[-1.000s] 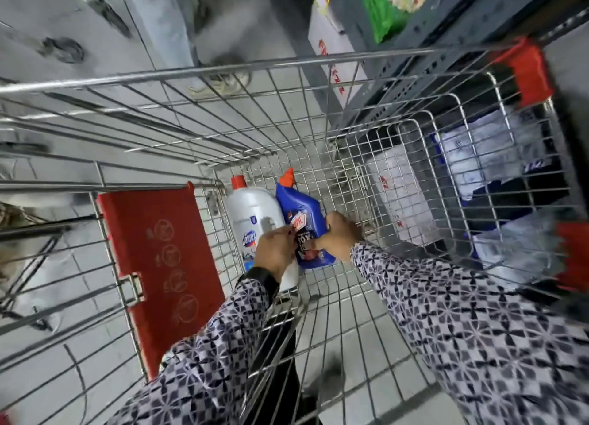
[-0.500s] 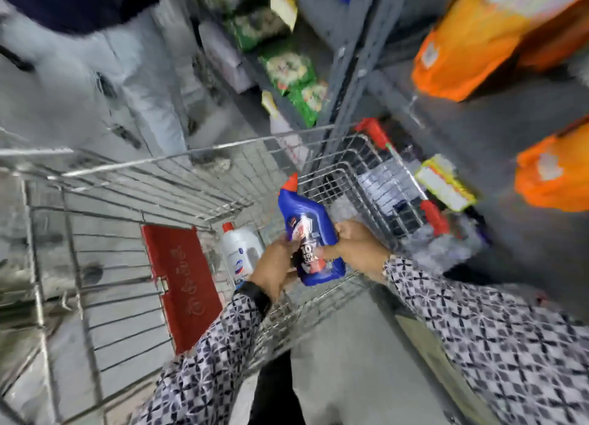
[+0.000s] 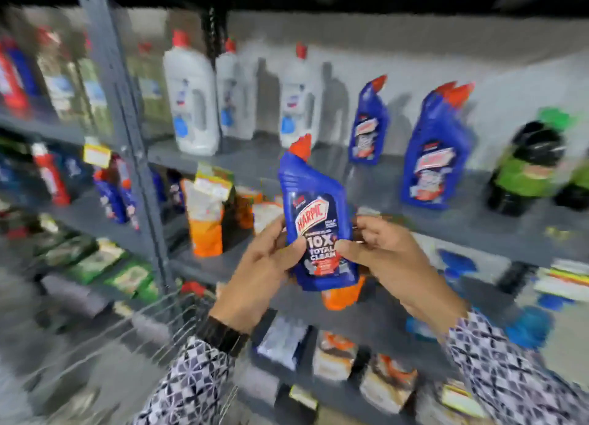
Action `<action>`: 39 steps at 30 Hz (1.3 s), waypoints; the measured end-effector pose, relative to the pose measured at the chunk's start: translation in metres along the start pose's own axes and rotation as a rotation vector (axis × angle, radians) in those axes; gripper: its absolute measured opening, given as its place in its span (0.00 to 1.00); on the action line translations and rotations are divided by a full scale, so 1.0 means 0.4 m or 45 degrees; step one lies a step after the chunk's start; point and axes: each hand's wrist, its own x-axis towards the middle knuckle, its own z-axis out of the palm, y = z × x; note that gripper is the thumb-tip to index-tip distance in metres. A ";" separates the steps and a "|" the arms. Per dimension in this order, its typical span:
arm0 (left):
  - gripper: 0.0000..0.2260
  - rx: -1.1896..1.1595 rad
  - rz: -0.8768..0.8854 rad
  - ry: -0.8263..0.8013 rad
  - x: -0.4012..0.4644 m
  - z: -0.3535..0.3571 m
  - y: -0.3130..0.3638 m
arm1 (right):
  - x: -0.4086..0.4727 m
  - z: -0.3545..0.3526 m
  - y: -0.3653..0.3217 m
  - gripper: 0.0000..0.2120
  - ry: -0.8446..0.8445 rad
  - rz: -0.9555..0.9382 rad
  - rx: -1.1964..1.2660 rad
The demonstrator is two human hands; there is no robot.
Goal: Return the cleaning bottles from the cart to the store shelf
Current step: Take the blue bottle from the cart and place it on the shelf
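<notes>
A blue cleaning bottle with a red angled cap is held upright in front of the shelf, label facing me. My left hand grips its lower left side and my right hand grips its lower right side. On the grey shelf behind stand two matching blue bottles and three white bottles with red caps. The wire cart shows blurred at the lower left; its contents are not visible.
A grey upright post divides the shelving. Black and green bottles stand at the right of the shelf. Orange pouches and packets fill the lower shelves. More bottles sit on the left-hand shelves.
Both hands lifted the blue bottle out of the cart and up to shelf height. The view swung from the cart to the shelf. The white bottle in the cart is out of view.
</notes>
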 end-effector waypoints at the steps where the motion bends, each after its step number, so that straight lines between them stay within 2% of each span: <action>1: 0.19 0.037 0.060 -0.058 0.014 0.057 0.047 | -0.028 -0.046 -0.049 0.12 0.058 -0.050 0.017; 5: 0.20 0.143 0.259 -0.326 0.061 0.257 0.208 | -0.123 -0.199 -0.199 0.15 0.334 -0.267 0.050; 9: 0.22 0.170 0.360 -0.467 0.079 0.355 0.282 | -0.181 -0.270 -0.269 0.25 0.473 -0.401 0.047; 13: 0.21 0.172 0.381 -0.528 0.088 0.364 0.287 | -0.200 -0.277 -0.276 0.22 0.541 -0.437 -0.030; 18: 0.20 0.196 0.378 -0.537 0.135 0.305 0.291 | -0.140 -0.230 -0.262 0.18 0.585 -0.410 -0.060; 22: 0.20 0.225 0.348 -0.492 0.254 0.217 0.280 | 0.002 -0.172 -0.226 0.16 0.600 -0.358 -0.074; 28: 0.21 0.433 0.341 -0.362 0.540 0.111 0.173 | 0.345 -0.121 -0.099 0.10 0.730 -0.132 -0.451; 33: 0.24 0.505 0.294 -0.286 0.701 0.067 0.115 | 0.526 -0.107 -0.024 0.11 0.811 -0.045 -0.512; 36: 0.25 0.525 0.241 -0.298 0.758 0.045 0.078 | 0.549 -0.088 -0.021 0.17 0.831 -0.012 -0.543; 39: 0.26 0.480 0.201 -0.317 0.782 0.031 0.052 | 0.560 -0.094 -0.004 0.18 0.812 0.005 -0.577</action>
